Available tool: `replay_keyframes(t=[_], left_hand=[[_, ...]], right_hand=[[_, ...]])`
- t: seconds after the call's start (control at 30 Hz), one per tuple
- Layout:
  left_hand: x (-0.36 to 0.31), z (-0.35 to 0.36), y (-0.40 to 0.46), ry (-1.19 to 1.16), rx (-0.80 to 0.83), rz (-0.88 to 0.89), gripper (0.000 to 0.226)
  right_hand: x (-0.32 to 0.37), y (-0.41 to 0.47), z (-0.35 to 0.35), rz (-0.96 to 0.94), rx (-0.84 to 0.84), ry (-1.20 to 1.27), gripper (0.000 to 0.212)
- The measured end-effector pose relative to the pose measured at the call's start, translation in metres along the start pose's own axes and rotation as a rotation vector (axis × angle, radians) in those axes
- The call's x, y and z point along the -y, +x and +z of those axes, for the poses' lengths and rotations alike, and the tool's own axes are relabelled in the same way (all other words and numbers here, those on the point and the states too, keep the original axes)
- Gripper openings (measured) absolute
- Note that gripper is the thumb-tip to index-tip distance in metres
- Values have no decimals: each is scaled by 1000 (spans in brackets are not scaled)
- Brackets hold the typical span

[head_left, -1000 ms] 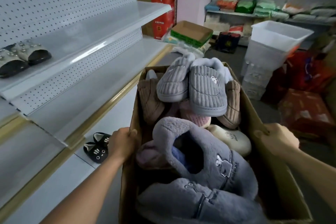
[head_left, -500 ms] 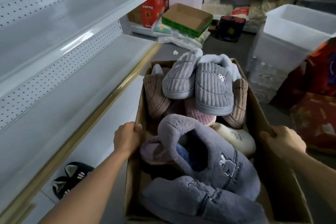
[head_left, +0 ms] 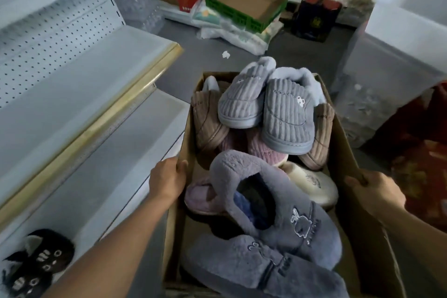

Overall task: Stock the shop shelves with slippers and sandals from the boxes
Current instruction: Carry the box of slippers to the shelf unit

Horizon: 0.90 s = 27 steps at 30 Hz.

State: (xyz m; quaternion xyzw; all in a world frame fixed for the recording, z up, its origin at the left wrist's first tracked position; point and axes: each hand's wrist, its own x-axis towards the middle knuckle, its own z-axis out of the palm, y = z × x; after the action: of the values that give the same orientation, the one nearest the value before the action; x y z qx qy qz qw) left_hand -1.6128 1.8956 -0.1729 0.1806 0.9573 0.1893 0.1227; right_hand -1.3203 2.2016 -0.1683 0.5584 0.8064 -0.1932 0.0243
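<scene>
Both hands grip slipper box sides, left hand, right hand

Brown cardboard box; grey ribbed slippers; grey fuzzy slippers; black cat-face slippers; white shelves.

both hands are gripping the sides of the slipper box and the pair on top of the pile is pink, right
Not quite: the head view shows the top pair is grey. Both the left hand and right hand do grip the sides of the box.
</scene>
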Motion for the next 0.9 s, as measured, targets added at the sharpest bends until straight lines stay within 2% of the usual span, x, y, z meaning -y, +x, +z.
replay_keyframes(t=[0.13,0.27,0.5,0.73,0.9], left_hand=[[-58,78,3,-160,39,-148,25],[-67,175,15,-276,69,-255,30],[-66,274,18,-144,65,-204,27],[-26,364,0,-27,61,-161,30],[7,462,-36,16,61,-154,34]], right_hand=[[-44,87,3,-32,67,-52,15],[-84,152,22,-19,118,-114,25],[-150,189,98,-12,135,-143,27],[-217,187,203,8,171,-78,39],[-288,195,286,19,181,-113,42]])
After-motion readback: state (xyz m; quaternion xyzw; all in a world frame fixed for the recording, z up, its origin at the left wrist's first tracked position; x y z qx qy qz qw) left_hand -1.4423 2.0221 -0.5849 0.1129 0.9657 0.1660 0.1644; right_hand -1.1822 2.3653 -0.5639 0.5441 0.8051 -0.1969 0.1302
